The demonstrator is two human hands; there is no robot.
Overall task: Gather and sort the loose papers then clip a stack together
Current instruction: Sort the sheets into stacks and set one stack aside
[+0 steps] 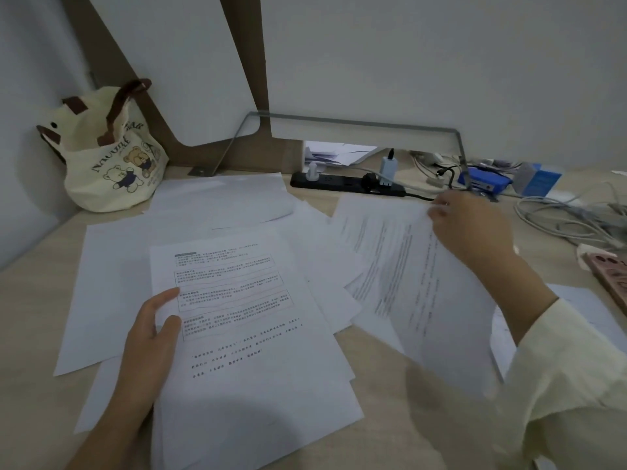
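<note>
Loose white papers cover the light wooden desk (pixel 34 385). My left hand (pixel 149 347) grips the left edge of a small stack of printed sheets (pixel 244 334) near the front, thumb on top. My right hand (pixel 468 228) pinches the far corner of another printed sheet (pixel 400 266) on the right, which looks lifted and blurred. Blank sheets (pixel 217 198) lie spread behind and to the left (pixel 112 283). No clip is visible.
A cream tote bag with bears (pixel 108 154) stands at the back left corner. A black power strip (pixel 346 184) with plugs lies at the back. Grey cables (pixel 570 218) and blue boxes (pixel 488 183) sit at the back right, and a pink object (pixel 610 276) at the right edge.
</note>
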